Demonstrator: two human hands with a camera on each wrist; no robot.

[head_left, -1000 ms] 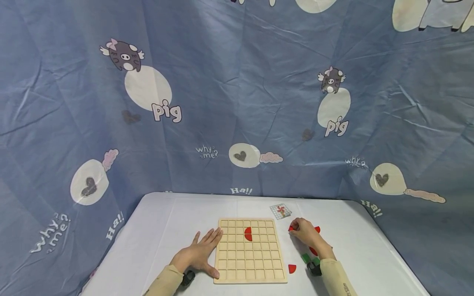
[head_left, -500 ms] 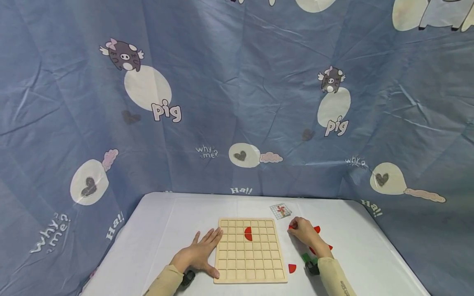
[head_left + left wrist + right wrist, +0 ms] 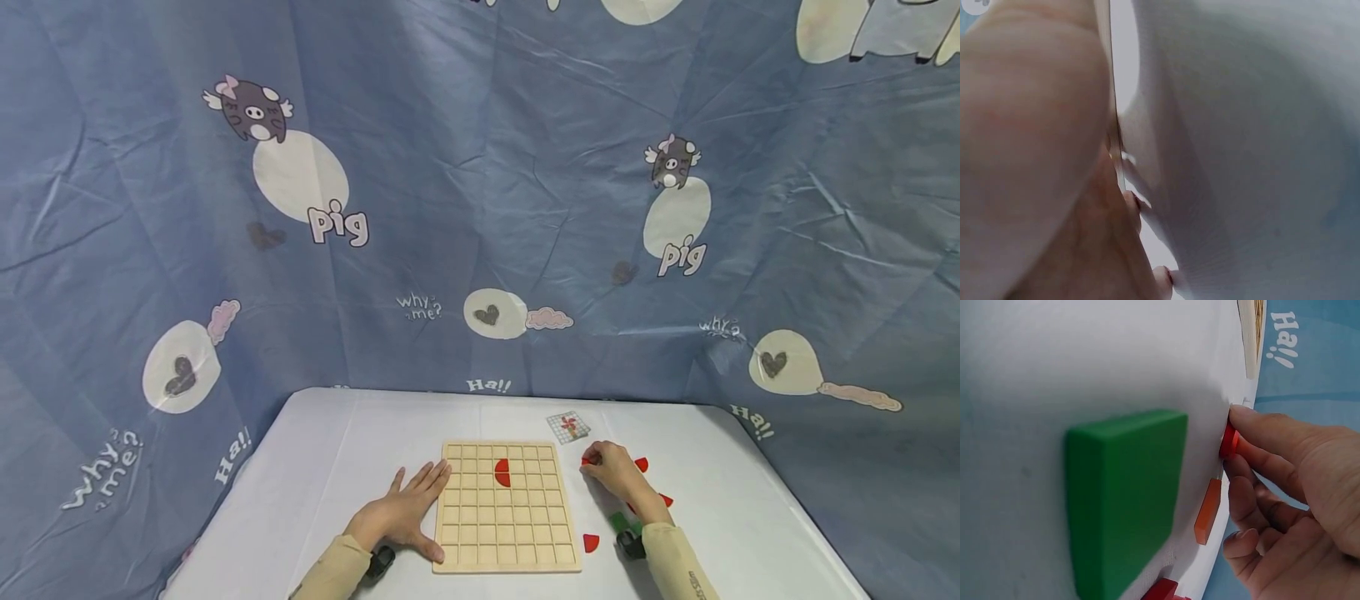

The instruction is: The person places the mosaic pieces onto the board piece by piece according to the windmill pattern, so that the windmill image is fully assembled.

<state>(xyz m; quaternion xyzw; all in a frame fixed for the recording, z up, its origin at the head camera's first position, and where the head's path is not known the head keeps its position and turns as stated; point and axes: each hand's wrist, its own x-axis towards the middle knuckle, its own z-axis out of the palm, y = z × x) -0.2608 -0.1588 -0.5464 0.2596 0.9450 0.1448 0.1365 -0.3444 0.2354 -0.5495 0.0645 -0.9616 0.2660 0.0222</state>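
Observation:
My left hand (image 3: 405, 515) is spread out, its fingertips and thumb against the left edge of the wooden grid board (image 3: 487, 533). In the left wrist view, that hand (image 3: 1029, 137) fills the left side beside the board's edge. Two red quarter-circle pieces (image 3: 503, 472) sit in adjoining cells near the board's top, forming a half disc. To the right of the board, my right hand (image 3: 615, 471) pinches a small red piece (image 3: 1229, 440) between thumb and fingers, low over the white table. Its outline is partly hidden by the fingers.
A picture card (image 3: 568, 427) lies behind the board. Loose around the right forearm are a red piece (image 3: 641, 464), a green block (image 3: 1129, 500) and an orange piece (image 3: 1209, 512). Another red quarter-circle (image 3: 591, 543) is beside the board's lower right. Patterned blue cloth (image 3: 480, 208) hangs behind.
My right hand has shifted very slightly left with the red piece between its fingers. The left hand and the board pieces stay as they were.

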